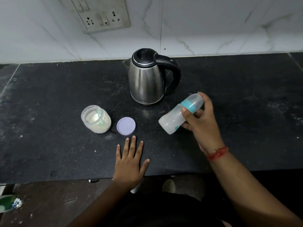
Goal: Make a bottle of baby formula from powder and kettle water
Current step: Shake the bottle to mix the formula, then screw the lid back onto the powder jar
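My right hand (199, 119) grips a capped baby bottle (173, 117) with a teal collar, tilted above the black counter (49, 104), its base pointing left and down. The liquid inside looks milky. My left hand (131, 163) lies flat on the counter with fingers spread, holding nothing. An open clear jar of pale formula powder (96, 119) with a teal scoop inside stands left of centre. Its lilac lid (126, 126) lies beside it. A steel kettle (147, 81) with a black lid and handle stands behind, lid closed.
A white tiled wall with a socket plate (101, 15) rises behind the counter. The counter's front edge runs just below my left hand, with floor and a foot (168, 185) beneath. A green-white object (8, 203) lies on the floor at left.
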`<action>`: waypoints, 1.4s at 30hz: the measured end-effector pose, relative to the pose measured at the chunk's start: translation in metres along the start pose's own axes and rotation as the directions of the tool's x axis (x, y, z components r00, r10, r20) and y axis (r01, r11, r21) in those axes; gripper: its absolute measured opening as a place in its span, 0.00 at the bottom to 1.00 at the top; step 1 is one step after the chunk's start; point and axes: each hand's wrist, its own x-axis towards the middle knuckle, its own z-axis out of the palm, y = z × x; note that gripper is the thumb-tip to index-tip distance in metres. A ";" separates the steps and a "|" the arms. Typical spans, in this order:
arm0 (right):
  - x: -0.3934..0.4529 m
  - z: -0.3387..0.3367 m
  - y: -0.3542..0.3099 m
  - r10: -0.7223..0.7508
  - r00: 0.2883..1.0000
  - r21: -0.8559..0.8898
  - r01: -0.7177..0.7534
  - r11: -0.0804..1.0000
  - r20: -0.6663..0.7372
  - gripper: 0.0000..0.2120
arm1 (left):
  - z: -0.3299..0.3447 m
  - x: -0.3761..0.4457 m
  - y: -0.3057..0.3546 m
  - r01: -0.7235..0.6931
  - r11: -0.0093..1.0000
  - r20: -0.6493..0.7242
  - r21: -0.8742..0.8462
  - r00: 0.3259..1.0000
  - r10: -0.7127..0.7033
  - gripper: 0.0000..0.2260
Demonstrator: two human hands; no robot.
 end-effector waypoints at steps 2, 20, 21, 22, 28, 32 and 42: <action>0.008 0.001 0.006 -0.029 0.999 -0.151 0.026 0.988 -0.018 0.38 | -0.004 0.002 0.001 -0.003 1.000 -0.011 -0.014 1.000 0.003 0.32; 0.046 0.027 0.054 -0.131 0.975 -0.637 0.218 0.740 0.181 0.42 | -0.040 0.060 0.007 -0.018 0.995 -0.073 -0.096 0.997 0.011 0.32; 0.045 0.026 0.053 -0.139 0.974 -0.638 0.221 0.737 0.178 0.43 | -0.043 0.062 0.006 -0.022 0.994 -0.084 -0.104 0.996 0.013 0.32; 0.044 0.026 0.050 -0.164 0.973 -0.644 0.232 0.729 0.165 0.43 | -0.046 0.065 0.005 -0.027 0.994 -0.098 -0.109 0.995 0.016 0.32; 0.030 0.055 0.007 -0.609 0.782 -0.706 0.507 0.494 0.135 0.24 | -0.078 0.081 -0.013 -0.051 0.990 -0.198 -0.135 0.980 0.023 0.32; 0.022 0.096 -0.007 -0.678 0.696 -0.650 0.632 0.421 0.237 0.16 | -0.110 0.090 -0.041 -0.063 0.987 -0.300 -0.148 0.954 0.016 0.33; 0.040 0.176 0.052 0.081 0.845 -0.830 0.495 0.257 0.529 0.31 | -0.133 0.079 -0.135 0.112 0.847 -0.295 -0.520 0.907 -0.301 0.38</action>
